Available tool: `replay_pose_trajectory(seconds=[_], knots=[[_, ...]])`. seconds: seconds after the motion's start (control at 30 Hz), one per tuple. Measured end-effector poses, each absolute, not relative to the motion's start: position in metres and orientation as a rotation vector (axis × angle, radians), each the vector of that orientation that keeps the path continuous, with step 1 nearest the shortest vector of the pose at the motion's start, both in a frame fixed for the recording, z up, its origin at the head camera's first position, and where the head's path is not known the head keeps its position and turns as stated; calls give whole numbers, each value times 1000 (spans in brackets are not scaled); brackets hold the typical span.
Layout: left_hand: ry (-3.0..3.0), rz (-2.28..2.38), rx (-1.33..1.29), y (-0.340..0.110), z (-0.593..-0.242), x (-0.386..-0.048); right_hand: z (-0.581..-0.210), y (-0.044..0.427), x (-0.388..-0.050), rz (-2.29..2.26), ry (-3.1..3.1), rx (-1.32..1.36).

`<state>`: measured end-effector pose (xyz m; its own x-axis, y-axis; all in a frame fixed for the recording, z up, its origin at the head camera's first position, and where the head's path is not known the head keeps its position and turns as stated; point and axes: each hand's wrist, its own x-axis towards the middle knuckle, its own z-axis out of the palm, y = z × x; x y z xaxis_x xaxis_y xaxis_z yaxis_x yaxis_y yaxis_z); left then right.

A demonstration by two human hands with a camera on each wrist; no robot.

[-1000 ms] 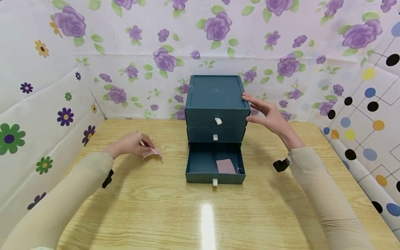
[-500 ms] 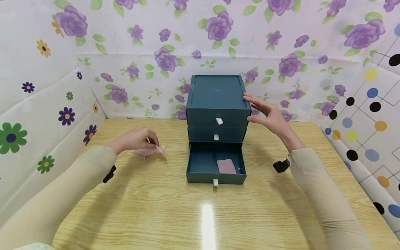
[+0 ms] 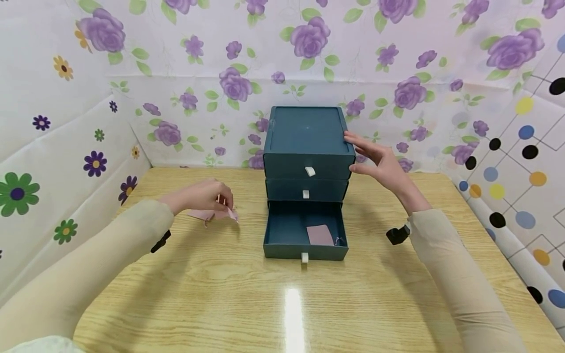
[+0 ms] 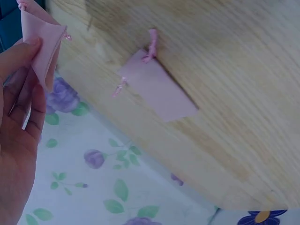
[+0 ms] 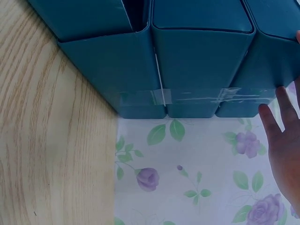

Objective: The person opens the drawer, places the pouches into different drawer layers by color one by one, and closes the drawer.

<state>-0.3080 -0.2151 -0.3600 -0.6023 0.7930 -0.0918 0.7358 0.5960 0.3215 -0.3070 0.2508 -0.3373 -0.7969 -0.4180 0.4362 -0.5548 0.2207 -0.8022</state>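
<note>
My left hand [image 3: 200,195] pinches a small pink drawstring pouch [image 4: 42,40] between thumb and fingers, just above the table. Below and behind it, a second pink pouch [image 4: 161,91] with knotted cords lies flat on the wood; in the head view the hand partly covers it. To the right stands a dark blue three-drawer box [image 3: 308,130] with white pull tabs. Its bottom drawer [image 3: 282,251] is pulled out and holds another pink pouch [image 3: 320,235] at the right. With fingers extended, my right hand [image 3: 381,164] touches the box's upper right side.
The wood-grain table [image 3: 220,294] is backed by a flowered wall covering [image 3: 190,49]. Clear tape [image 5: 192,96] runs across the sides of the box's stacked units. A dotted sheet [image 3: 525,162] borders the table on the right.
My left hand has moved right and lifted a little with one pouch, and the other pouch has come into sight on the table. The right hand stays against the box.
</note>
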Motion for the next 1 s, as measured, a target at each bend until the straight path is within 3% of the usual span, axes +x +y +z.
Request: replay_pose_trajectory(seconds=[1.0], knots=[[2361, 102, 1391, -128, -302, -291, -337, 250, -305, 1625, -2341, 927]])
